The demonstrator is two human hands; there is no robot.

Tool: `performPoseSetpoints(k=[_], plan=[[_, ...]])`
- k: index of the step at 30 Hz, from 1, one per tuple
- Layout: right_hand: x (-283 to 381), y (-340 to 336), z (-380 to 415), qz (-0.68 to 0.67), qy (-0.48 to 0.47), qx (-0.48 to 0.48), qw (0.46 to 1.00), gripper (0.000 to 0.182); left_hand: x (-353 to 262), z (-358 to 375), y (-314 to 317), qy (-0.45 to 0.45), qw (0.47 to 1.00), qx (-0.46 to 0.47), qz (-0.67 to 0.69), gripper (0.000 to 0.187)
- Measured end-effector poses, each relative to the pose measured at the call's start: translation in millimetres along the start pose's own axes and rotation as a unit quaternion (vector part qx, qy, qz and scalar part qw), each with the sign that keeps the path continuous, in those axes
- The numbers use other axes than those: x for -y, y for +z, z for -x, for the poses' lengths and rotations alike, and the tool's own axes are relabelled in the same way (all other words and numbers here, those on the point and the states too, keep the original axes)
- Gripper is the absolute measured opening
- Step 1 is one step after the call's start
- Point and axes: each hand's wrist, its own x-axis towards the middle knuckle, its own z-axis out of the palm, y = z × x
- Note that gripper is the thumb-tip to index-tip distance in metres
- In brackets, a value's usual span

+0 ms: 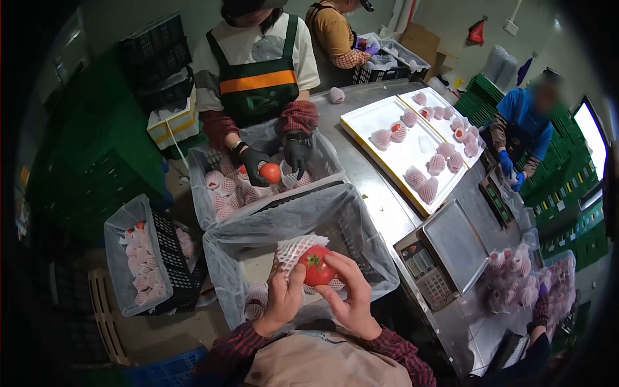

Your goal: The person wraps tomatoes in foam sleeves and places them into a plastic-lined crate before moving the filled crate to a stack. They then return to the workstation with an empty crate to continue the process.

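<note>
Left grip (284,302), right grip (353,297), tomato (316,267) between

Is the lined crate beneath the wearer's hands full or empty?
The crate is partly filled: netted fruit lies at its near end; none shows at the far end.

Glossy tomato (317,271) against matt foam netting (295,249)
The tomato's red skin is smooth; the foam netting looks soft and ridged. Thin, crinkled, translucent plastic sheeting (227,269) lines the crate (353,227). The metal worktop (382,188) gleams, and the scale pan (458,244) is smooth, duller metal. The beige apron (329,364) is matt cloth, the checked sleeves (403,353) cloth too.
</note>
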Motion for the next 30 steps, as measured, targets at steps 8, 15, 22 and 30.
performPoseSetpoints(k=[8,15,22,30], plan=[[-15.6,4.3,11.1,0.071,-0.100,-0.048,0.991,0.051,-20.7,3.2,2.7,0.055,0.991,0.049,-0.115,0.054],[-16.1,3.5,10.9,0.139,-0.133,-0.050,0.980,0.039,-12.8,8.9,3.8,0.019,0.997,0.053,-0.060,0.056],[-15.8,-15.5,5.4,-0.270,0.187,-0.068,0.942,0.048,-16.6,-6.7,-10.6,-0.075,0.963,0.140,0.219,0.060],[-47.0,1.3,15.7,-0.492,0.454,0.014,0.743,0.033,-1.2,17.7,-26.8,-0.175,0.860,0.198,0.436,0.067]])
